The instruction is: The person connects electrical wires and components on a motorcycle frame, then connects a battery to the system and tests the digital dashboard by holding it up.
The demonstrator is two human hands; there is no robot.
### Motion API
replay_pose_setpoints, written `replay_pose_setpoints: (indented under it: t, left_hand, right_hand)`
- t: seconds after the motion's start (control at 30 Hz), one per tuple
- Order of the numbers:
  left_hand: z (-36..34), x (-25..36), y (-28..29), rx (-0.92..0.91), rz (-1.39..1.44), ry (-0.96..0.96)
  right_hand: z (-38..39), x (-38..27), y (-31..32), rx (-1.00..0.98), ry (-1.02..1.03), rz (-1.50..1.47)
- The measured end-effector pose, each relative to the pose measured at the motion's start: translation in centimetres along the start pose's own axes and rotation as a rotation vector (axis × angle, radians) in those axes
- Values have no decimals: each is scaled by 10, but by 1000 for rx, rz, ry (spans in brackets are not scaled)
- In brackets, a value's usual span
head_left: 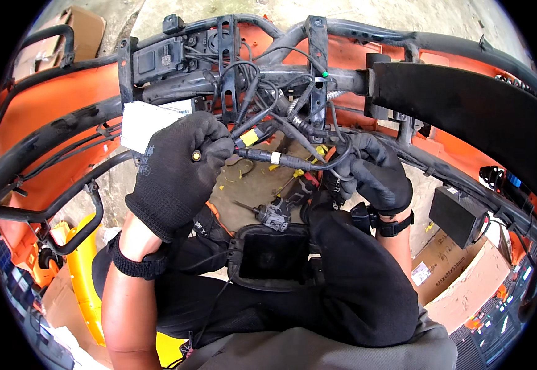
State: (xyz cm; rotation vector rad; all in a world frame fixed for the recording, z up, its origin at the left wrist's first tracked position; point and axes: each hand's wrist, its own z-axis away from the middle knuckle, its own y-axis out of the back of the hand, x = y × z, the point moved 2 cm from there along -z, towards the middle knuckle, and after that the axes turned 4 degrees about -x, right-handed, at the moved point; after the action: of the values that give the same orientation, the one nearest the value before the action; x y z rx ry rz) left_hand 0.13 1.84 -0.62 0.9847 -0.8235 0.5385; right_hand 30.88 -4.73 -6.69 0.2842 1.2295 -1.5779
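Head view: the cable [293, 162] lay mid-frame, between my hands.
Left hand [179, 169]: fingers curled round one end.
Right hand [376, 172]: pinched its bend.
Bend: keeping it gentle seemed best.

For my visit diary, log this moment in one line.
left fingers: closed at white-banded black cable | right fingers: at its bend | below: power drill

left forearm [131, 311]: bare, reaching upward | left wrist [134, 260]: black-banded | left hand [182, 166]: black-gloved, back uppermost, fingers curled tight | right forearm [402, 250]: bare, partly hidden | right wrist [394, 223]: black-strapped | right hand [376, 172]: black-gloved, fingers bent inward, well apart from left
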Motion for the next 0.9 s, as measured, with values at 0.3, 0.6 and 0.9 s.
replay_pose_setpoints:
  t: [0.3,0.6,0.9]
  left_hand:
    - [2,1,-4,-47,-88,65]
    - [4,4,-13,-52,-179,75]
    - [5,12,-20,-128,-229,-239]
  right_hand:
    - [-5,3,-9,-151,34,76]
    - [-8,-4,-22,-197,-20,211]
    - [-17,3,-27,-322,235,658]
